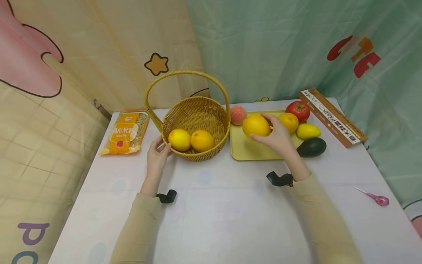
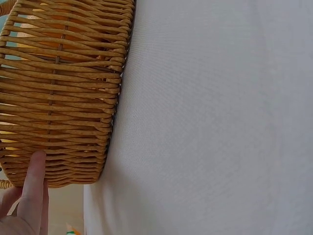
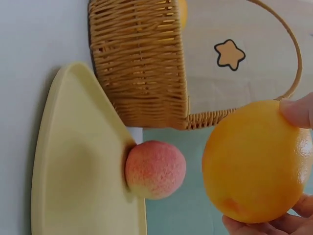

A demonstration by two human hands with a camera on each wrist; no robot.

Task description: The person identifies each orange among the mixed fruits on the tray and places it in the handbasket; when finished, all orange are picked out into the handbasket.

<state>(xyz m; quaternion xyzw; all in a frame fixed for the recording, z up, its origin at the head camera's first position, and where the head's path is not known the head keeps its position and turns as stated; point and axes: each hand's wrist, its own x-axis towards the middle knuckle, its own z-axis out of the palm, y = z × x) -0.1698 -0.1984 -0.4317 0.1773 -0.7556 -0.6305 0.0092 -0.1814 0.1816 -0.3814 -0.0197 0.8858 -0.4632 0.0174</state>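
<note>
Orange (image 1: pixel 256 126) above tray (image 1: pixel 252 151), apart from basket rim (image 1: pixel 220 144)

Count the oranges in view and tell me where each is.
4: a left orange and a right orange in the basket, a third orange in the right hand, a fourth orange on the tray beside the red fruit. More may be hidden.

food bag (image 1: pixel 123 132): left | PASTA box (image 1: pixel 333 117): back right | lollipop (image 1: pixel 381 200): front right | curtains (image 1: pixel 280 55): behind
</note>
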